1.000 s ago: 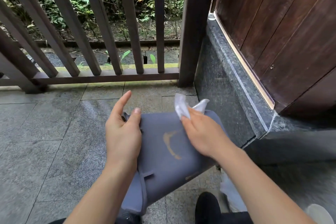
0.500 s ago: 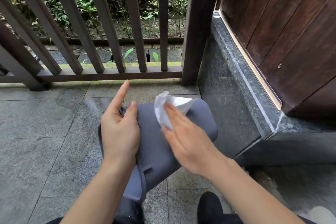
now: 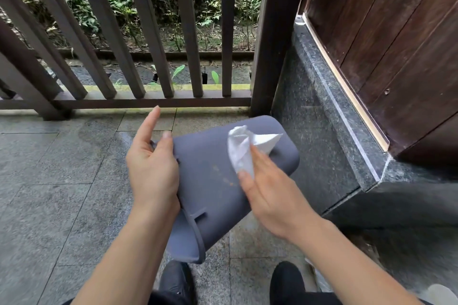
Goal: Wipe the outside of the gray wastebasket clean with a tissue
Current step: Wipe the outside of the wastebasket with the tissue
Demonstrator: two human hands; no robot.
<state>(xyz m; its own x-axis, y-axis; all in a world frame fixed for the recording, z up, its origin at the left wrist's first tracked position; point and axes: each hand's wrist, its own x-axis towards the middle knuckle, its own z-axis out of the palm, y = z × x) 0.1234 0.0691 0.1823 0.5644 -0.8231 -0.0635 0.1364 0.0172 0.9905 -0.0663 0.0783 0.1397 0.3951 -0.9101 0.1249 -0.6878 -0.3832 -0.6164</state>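
Head view: my left hand [image 3: 152, 173] grips the light, stiff wastebasket [image 3: 213, 188] by its side; my right hand [image 3: 270, 188] presses a crumpled tissue [image 3: 241, 153] onto it.

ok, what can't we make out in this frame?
Head view only:
- Wastebasket far side and inside: turned away from the camera.
- Left hand grip: fingers behind the wall are hidden; only the thumb and raised forefinger show.
- Wall under the tissue and right hand: covered, so clean or not is unknown.
- Shoes: cut off by the bottom edge.
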